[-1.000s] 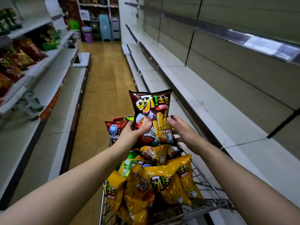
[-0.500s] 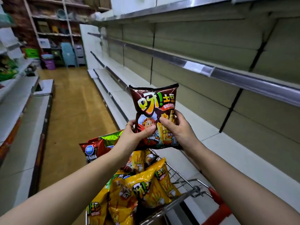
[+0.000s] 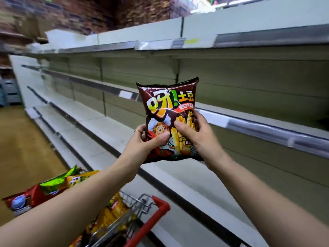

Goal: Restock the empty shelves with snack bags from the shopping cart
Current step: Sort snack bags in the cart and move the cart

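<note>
One 呀!土豆 bag (image 3: 169,104), gripped: left hand (image 3: 148,142), right hand (image 3: 196,136).

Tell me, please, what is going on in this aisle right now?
A person holds a brown snack bag upright in both hands, the left hand and right hand each gripping its lower half, in front of the shelves. It has not yet been set on a shelf. The shopping cart below holds more snack bags, yellow, red and green.
</note>
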A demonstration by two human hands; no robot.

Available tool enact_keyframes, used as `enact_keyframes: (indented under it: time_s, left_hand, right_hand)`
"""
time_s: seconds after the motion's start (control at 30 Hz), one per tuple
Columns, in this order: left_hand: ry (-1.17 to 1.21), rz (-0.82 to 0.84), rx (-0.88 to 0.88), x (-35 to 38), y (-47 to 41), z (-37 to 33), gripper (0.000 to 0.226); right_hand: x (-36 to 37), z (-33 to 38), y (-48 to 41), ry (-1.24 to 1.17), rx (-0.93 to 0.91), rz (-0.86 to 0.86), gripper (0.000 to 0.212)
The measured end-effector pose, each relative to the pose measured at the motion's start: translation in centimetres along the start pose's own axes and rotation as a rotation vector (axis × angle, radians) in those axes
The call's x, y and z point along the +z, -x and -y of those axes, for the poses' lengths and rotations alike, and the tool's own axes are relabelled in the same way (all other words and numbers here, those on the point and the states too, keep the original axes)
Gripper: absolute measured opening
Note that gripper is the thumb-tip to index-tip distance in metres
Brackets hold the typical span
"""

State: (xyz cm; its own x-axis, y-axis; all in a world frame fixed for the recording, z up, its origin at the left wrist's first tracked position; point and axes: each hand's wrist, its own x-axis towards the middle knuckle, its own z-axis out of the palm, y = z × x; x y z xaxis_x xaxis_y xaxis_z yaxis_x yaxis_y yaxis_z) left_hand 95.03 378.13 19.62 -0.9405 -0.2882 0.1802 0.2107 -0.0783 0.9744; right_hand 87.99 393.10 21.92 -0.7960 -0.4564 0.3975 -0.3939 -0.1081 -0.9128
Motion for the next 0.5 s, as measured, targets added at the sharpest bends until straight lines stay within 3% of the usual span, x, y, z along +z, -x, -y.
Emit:
enact_keyframes:
  time_s: [0.1, 0.23, 0.4, 0.5]
  left_hand:
    - [0.002, 0.078, 0.017, 5.3, 1.5, -0.7, 0.075]
    - [-0.016, 0.194, 0.04, 12.5, 3.5, -1.4, 0.078]
    - [-0.001, 0.35, 0.026, 21.0, 5.4, -1.7, 0.072]
    - [-0.016, 0.455, 0.004, 25.8, 6.1, -2.4, 0.061]
  right_hand:
    - [-4.8, 2.2, 3.5, 0.041, -0.008, -0.066, 0.057]
    - [-11.0, 4.7, 8.4, 0.098, 0.001, -0.196, 0.061]
    - [-18.1, 7.4, 13.8, 0.151, 0.02, -0.371, 0.052]
    - [-22.0, 9.0, 16.5, 0.181, 0.053, -0.475, 0.072]
